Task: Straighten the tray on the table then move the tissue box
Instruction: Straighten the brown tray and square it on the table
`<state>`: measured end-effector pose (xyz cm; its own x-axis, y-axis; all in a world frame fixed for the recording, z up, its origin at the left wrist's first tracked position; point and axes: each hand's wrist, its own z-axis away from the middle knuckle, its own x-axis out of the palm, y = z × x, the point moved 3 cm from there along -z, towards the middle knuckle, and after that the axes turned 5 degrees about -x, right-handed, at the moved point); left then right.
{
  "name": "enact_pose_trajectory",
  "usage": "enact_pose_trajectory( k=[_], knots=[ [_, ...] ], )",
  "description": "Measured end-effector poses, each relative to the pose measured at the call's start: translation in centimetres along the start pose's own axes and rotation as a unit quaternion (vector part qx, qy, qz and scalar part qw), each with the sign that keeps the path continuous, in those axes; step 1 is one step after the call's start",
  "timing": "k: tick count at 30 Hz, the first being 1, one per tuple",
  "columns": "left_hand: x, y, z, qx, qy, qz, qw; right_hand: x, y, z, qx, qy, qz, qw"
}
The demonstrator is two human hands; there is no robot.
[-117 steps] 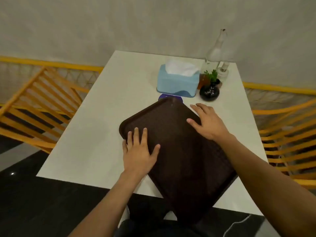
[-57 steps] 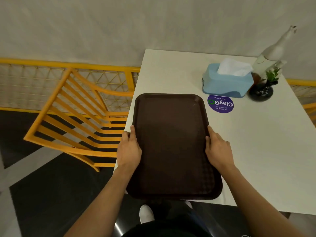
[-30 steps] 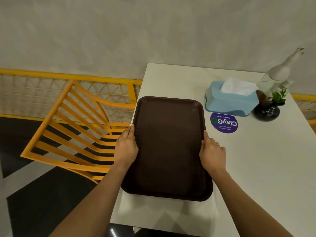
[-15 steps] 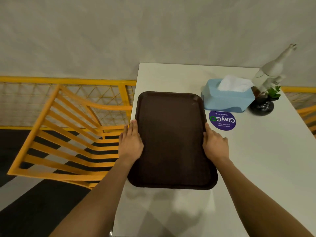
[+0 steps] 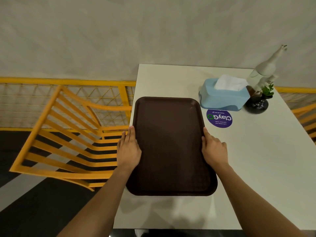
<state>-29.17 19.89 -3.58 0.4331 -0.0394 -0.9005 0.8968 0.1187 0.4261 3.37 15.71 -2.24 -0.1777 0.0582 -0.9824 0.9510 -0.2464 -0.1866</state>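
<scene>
Our left hand [image 5: 128,151] lies flat against the left edge of the brown tray [image 5: 171,147], fingers straight and together. Our right hand [image 5: 213,151] is pressed on the right edge, fingers a little bent. We are not pinching anything. The tray sits on the white table [image 5: 256,168], at its left side, and it looks lined up with the table now, so we think that part is about done. Farther back sits the blue tissue box [image 5: 222,98], just past the tray's far right corner. Nobody is touching it; moving it is what is left
</scene>
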Motion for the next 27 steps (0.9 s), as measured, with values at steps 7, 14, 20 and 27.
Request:
enact_pose_trajectory(
  k=[7,14,20,27],
  knots=[
    [-0.2,-0.3,0.3,-0.004,-0.006,0.008,1.0,0.1,-0.2,0.8,0.004,0.001,-0.009,1.0],
    [-0.7,0.0,0.8,-0.004,-0.008,0.033,0.999,0.1,-0.2,0.9,0.003,0.007,0.004,1.0],
    [-0.9,-0.1,0.9,-0.005,-0.017,0.07,0.997,-0.2,-0.5,1.1,-0.002,0.001,0.013,1.0],
    [-1.8,-0.4,0.0,-0.014,-0.035,0.144,0.989,-1.1,-0.5,0.9,-0.004,-0.038,-0.017,0.999]
  ],
)
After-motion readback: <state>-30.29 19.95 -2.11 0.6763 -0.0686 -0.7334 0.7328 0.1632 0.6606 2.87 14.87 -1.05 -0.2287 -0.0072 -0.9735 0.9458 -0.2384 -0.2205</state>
